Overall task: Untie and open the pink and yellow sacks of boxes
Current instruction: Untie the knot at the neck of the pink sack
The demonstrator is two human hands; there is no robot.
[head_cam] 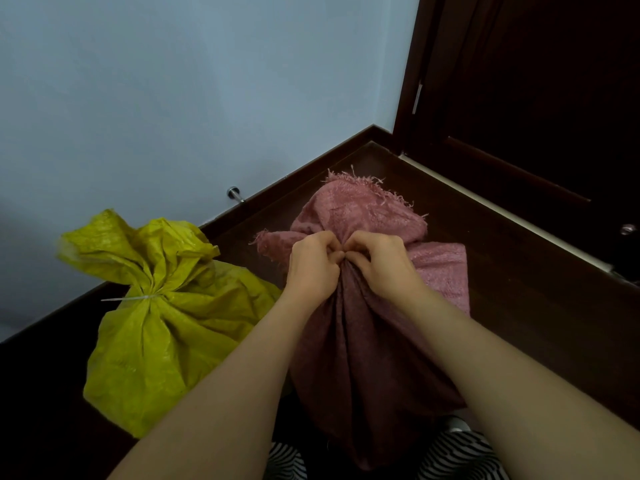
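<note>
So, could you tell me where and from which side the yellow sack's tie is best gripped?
Probably by the white tie's loose tail, which juts out left of the yellow sack's cinched neck. Come from the left: the tail lies clear of the gathered folds, and the pink sack crowds the right.

Pink woven plastic sack (363, 341), standing upright on dark wooden floor (519, 306), bulging below, gathered tight at the neck, frayed mouth fanned out above and flopped toward the door side. Neck pinched from both sides, so the tie itself hidden. Yellow woven plastic sack (156, 334), crinkled and glossy, just beside the pink one on the left, close against the wall, leaning slightly. Neck cinched shut by a pale thin tie (138, 298), one loose end sticking out leftward; mouth spread in rumpled folds above.
</note>
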